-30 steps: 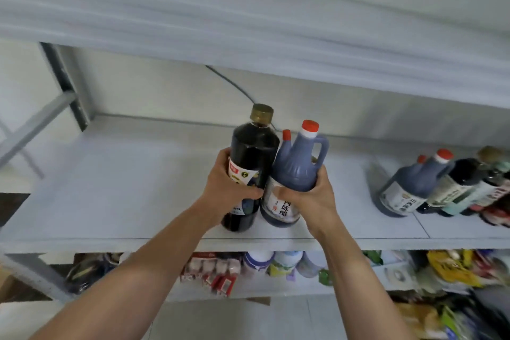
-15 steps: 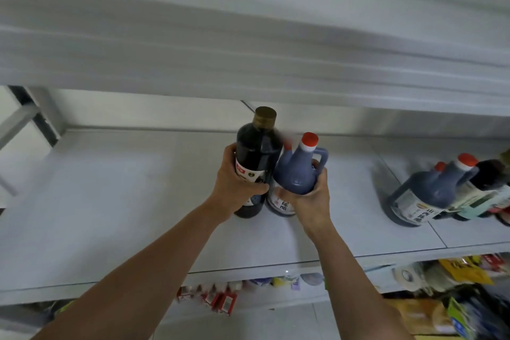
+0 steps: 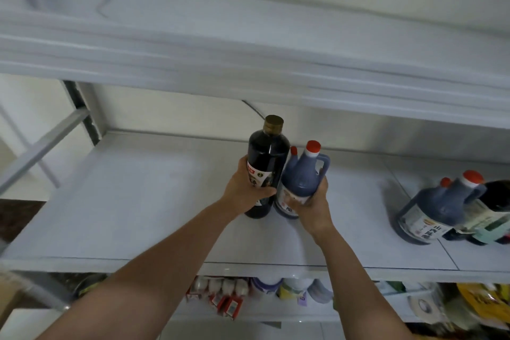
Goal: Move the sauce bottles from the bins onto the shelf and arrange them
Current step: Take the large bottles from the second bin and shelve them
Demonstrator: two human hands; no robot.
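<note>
My left hand [image 3: 245, 190] grips a tall dark sauce bottle [image 3: 266, 157] with a gold cap, standing on the white shelf [image 3: 132, 201]. Right beside it, touching, is a blue jug-shaped bottle [image 3: 302, 174] with a red cap and a handle, gripped low on its label by my right hand [image 3: 311, 203]. A second red cap shows just behind the jug. Both bottles stand upright near the shelf's middle.
At the shelf's right end stands a group of bottles: another blue red-capped jug [image 3: 436, 210] and dark bottles [image 3: 494, 210]. An upper shelf board [image 3: 248, 63] hangs close overhead. The lower shelf [image 3: 276, 292] carries packets and jars. A grey frame post [image 3: 82, 113] is at the left.
Both hands have pushed the two bottles further back onto the shelf. The view has tilted up, showing more of the upper board.
</note>
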